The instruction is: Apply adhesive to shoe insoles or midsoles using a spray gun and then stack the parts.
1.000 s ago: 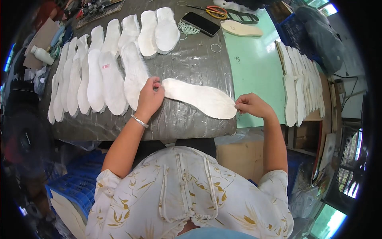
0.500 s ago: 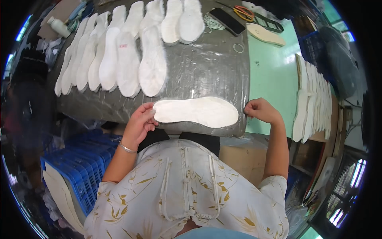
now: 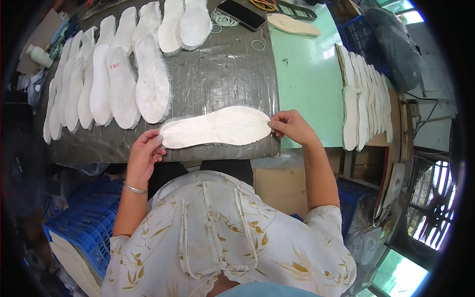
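A white insole (image 3: 217, 127) with a fuzzy edge lies sideways at the near edge of the dark, plastic-covered table (image 3: 217, 74). My left hand (image 3: 144, 154) pinches its narrower end between thumb and fingers. At the wider end, my right hand (image 3: 291, 126) has thumb and fingertips closed on the tip. Behind and to the left, a fleecy insole (image 3: 152, 79) lies at the end of overlapping rows of several similar white insoles (image 3: 101, 84).
A pale green surface (image 3: 309, 74) adjoins on the right, with a stack of insoles (image 3: 363, 94) at its far side. A black phone (image 3: 241, 14), looped cord (image 3: 223, 20), a ring (image 3: 258, 45) and a cream sole piece (image 3: 294, 25) lie at the back. Blue crate (image 3: 91, 222) stands lower left.
My right hand has moved in from beside the insole and taken hold of its wider end. My left hand keeps its pinch. The whole view has shifted, so the table appears further left.
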The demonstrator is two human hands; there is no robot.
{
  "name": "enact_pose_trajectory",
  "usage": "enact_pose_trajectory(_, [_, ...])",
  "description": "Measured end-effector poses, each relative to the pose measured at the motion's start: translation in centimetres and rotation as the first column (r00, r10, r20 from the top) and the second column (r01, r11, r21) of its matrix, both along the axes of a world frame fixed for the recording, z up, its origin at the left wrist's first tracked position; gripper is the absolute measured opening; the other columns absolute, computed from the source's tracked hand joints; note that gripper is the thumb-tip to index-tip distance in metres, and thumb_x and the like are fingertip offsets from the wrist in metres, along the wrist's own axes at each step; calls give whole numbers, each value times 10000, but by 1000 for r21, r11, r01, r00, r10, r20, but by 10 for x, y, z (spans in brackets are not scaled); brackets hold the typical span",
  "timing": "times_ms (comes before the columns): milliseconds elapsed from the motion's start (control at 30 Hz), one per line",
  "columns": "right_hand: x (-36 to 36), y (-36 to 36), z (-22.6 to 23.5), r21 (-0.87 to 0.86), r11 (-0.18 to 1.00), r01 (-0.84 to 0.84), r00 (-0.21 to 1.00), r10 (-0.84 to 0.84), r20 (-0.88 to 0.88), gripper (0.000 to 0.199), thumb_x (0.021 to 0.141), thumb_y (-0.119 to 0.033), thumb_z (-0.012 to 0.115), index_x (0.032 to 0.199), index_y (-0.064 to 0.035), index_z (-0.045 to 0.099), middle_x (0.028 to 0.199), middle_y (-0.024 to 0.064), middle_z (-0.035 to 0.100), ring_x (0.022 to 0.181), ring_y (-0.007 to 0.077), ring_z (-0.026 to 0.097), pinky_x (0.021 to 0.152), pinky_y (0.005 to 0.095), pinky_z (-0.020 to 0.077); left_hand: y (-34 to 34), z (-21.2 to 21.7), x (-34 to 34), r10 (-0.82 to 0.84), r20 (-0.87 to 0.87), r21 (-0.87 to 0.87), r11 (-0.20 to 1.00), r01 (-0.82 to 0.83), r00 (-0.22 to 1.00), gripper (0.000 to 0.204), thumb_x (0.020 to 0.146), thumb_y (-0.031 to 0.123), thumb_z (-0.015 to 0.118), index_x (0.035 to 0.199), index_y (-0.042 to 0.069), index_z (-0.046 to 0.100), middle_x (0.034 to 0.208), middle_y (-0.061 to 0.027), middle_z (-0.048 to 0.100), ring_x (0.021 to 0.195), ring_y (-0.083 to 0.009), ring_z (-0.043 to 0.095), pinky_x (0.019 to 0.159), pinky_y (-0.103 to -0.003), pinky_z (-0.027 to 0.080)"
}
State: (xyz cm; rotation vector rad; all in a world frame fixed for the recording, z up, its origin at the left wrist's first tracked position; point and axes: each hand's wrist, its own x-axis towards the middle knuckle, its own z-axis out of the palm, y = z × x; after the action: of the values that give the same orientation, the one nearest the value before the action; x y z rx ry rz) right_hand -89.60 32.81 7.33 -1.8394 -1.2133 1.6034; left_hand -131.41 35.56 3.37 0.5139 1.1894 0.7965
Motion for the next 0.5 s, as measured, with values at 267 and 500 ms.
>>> enact_pose_trajectory(267, [5, -4, 14, -26, 999, -23, 997, 25, 75, 175, 872, -97, 568, 796, 43, 639, 714, 30, 621, 626, 81, 582, 608, 225, 494, -20, 16, -65, 222, 152, -4, 975, -224, 963, 249, 883, 182, 583, 1104, 67, 569, 976, -57, 625, 710, -162, 591, 545, -244, 448])
enact_pose_trajectory(500, [3, 1, 11, 105, 993, 54, 994, -64, 90, 134, 789, -93, 681, 785, -14, 573, 686, 7, 578, 579, 74, 533, 548, 219, 457, -50, 13, -71, 227, -389, 360, 929, -79, 893, 177, 864, 56, 605, 1038, 42, 640, 968, -45, 650, 724, -82, 595, 582, -188, 448])
